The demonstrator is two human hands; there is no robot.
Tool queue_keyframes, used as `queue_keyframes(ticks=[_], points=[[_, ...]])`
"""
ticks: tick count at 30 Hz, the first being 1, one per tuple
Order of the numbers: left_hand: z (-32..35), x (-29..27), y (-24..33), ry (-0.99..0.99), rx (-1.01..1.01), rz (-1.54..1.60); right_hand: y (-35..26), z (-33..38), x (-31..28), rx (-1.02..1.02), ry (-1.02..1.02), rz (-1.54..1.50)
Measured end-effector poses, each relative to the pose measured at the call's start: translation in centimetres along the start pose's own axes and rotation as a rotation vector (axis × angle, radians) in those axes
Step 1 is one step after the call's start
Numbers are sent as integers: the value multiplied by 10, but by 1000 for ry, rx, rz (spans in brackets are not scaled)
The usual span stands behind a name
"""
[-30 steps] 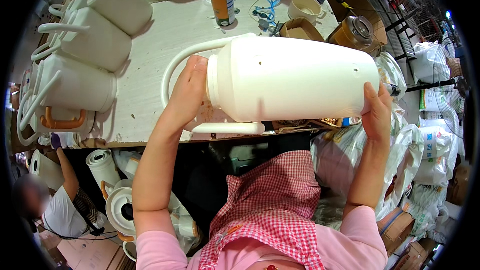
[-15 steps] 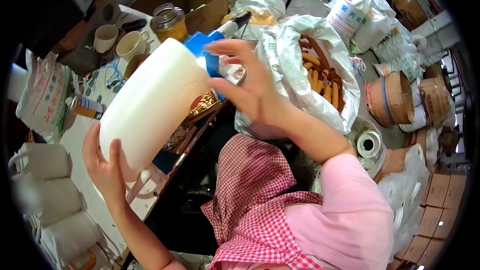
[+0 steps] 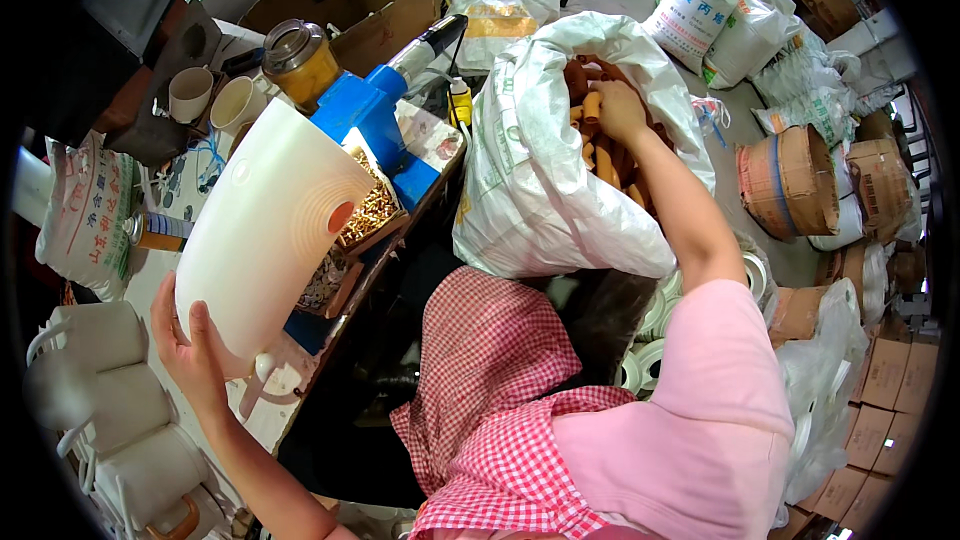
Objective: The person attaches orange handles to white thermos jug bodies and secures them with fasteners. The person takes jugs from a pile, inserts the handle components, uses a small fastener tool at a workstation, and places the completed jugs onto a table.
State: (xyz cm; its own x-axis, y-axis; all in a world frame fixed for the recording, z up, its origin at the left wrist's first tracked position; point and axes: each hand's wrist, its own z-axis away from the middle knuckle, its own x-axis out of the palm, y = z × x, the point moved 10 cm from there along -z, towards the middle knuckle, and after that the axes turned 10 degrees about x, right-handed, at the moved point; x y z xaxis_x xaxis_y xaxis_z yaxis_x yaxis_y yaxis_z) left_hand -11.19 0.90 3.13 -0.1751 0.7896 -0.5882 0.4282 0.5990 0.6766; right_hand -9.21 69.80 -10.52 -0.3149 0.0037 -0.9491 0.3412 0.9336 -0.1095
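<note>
My left hand (image 3: pixel 190 340) grips the lower end of a large white plastic jug-like body (image 3: pixel 260 230), thumb on the near side and fingers round the far side. The body lies tilted over the bench, with a round red-orange spot and fine ridges on its right side. A white loop-like part (image 3: pixel 262 370) juts from beneath its lower end. Inside an open white woven sack (image 3: pixel 520 180), my right hand (image 3: pixel 622 112) curls its fingers at a tan tubular handle (image 3: pixel 592 107); its fingertips are partly hidden. Several brown and tan handles (image 3: pixel 605 162) fill the sack.
A blue tool-like machine (image 3: pixel 365 115) stands behind the white body, beside a tray of small brass-coloured pieces (image 3: pixel 372 205). A lidded jar (image 3: pixel 297 60) and two cups (image 3: pixel 237 103) stand farther back. White jugs (image 3: pixel 110 360) line the left; cartons (image 3: pixel 880 390) are stacked right.
My right hand has left the right side of the white body and reached right into the sack. My left hand still holds the body, which has shifted slightly left and down.
</note>
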Motion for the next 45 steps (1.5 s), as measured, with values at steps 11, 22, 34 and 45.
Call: queue_keyframes(ticks=[11,22,34,45], points=[[-1,-6,-7,20,-5,-31,-86,42,-183,92,142,-988],[0,-4,0,14,97,-64,-159,74,-261,-119,271,-1245],[-7,-7,36,105,174,-258,-213,320,-7,-313,-581,-332],[8,-19,30,81,103,-381,-166,396,-29,-335,-1372,-606]])
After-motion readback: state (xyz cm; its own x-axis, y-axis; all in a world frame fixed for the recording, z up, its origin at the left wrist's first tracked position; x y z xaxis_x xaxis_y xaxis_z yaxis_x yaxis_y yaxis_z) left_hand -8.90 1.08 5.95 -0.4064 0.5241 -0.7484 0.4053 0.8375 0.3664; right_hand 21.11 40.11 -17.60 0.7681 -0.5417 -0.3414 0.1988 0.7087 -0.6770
